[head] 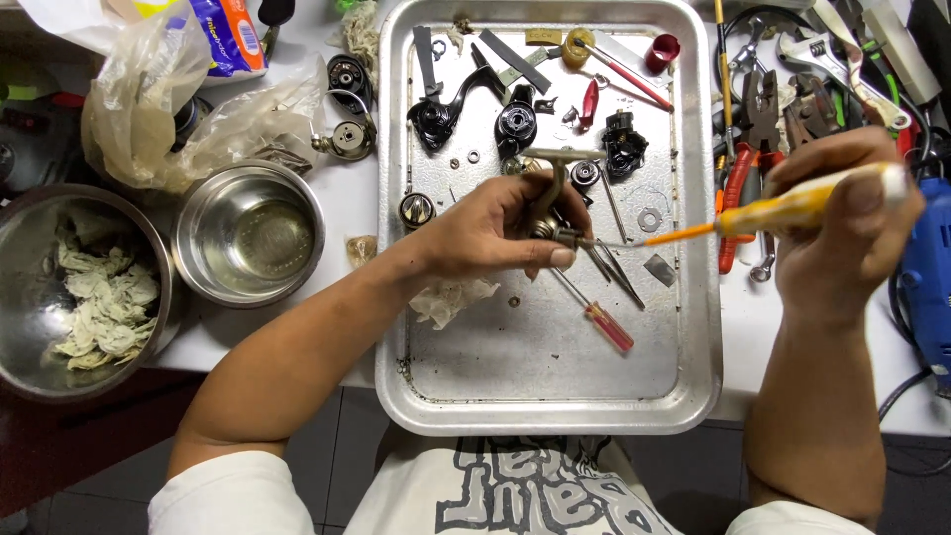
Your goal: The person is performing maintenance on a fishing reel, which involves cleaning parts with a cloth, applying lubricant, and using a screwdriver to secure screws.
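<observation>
My left hand [490, 233] grips a small T-shaped metal part [555, 178] above the metal tray [545, 386]. My right hand [847, 223] is closed around a yellow-handled screwdriver [783, 208]; its thin shaft runs left and its tip meets the part at my left fingertips. Beneath the hands, several black and metal machine pieces [515, 124], washers, a small red-handled screwdriver [599, 319] and tweezers [609, 267] lie on the tray. A crumpled rag [451, 297] sits under my left wrist.
Two steel bowls stand at the left: the smaller [250, 233] holds a little liquid, the larger [69, 287] holds wadded rags. Plastic bags [158, 99] lie behind them. Pliers, wrenches [842, 59] and a blue power tool [926, 277] crowd the right side.
</observation>
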